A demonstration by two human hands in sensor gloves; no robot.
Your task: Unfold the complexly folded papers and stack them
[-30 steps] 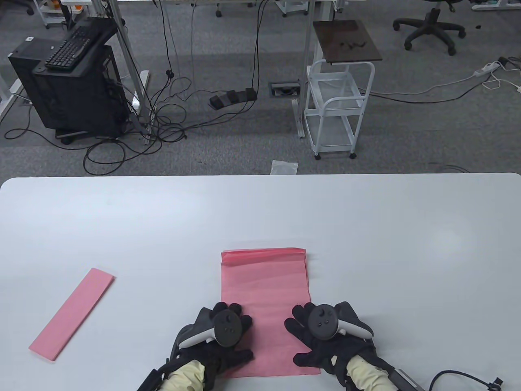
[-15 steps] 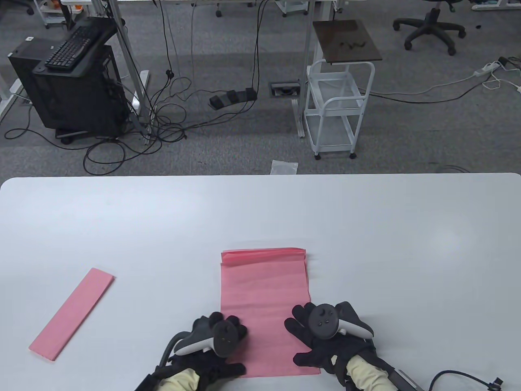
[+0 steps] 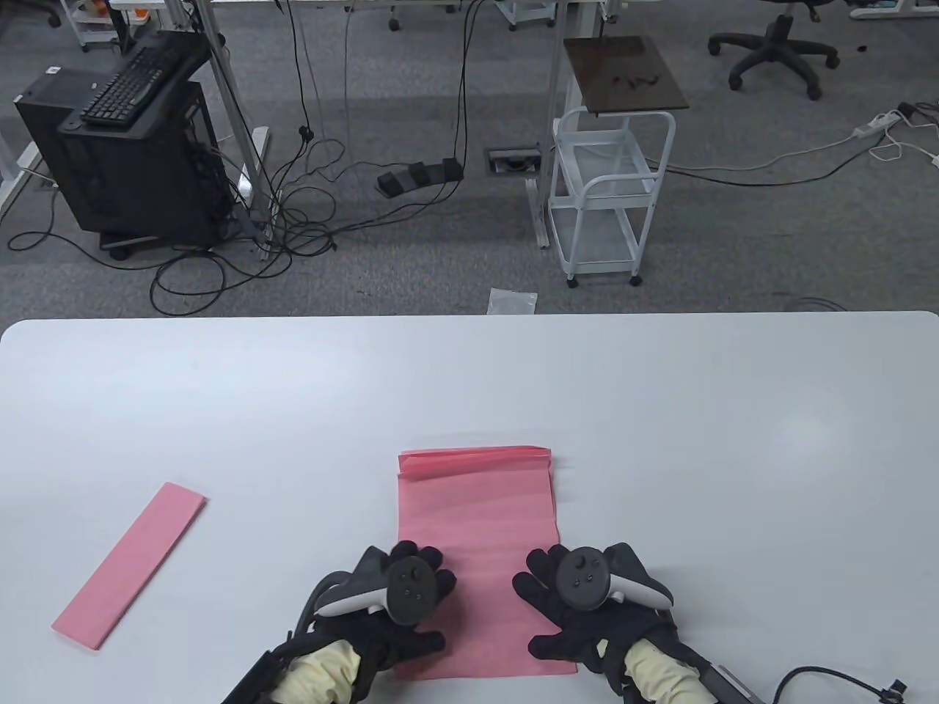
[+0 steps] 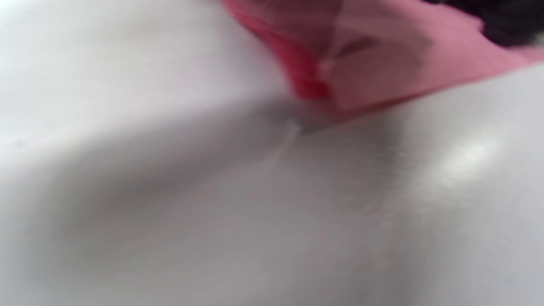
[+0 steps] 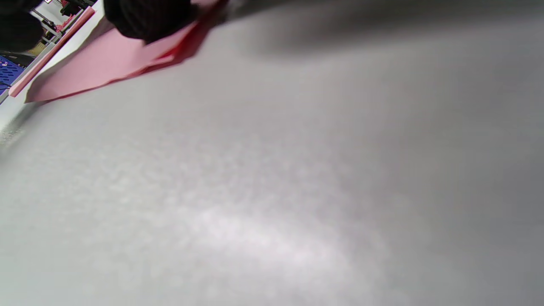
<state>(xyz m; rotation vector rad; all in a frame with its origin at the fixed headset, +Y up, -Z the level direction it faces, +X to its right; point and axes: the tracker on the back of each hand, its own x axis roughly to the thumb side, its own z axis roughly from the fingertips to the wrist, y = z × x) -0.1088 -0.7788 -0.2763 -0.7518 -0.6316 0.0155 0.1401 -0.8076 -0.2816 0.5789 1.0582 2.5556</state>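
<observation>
The bench [image 3: 660,411] is white and matte. Beyond its far edge lie grey carpet, loose cables, a white cart [image 3: 603,198] and a computer tower [image 3: 125,161]. The left wrist view is blurred; both wrist views show mostly bench surface, and each tracker hides its hand's fingers from above.

A pink sheet [image 3: 475,528] lies flat at the near edge, centre, with narrow pleats stacked at its far end. The left hand [image 3: 400,598] and right hand [image 3: 587,594] rest on its near corners, apparently pressing; grip state cannot be determined. A folded pink strip [image 3: 130,565] lies diagonally near the left edge.
</observation>
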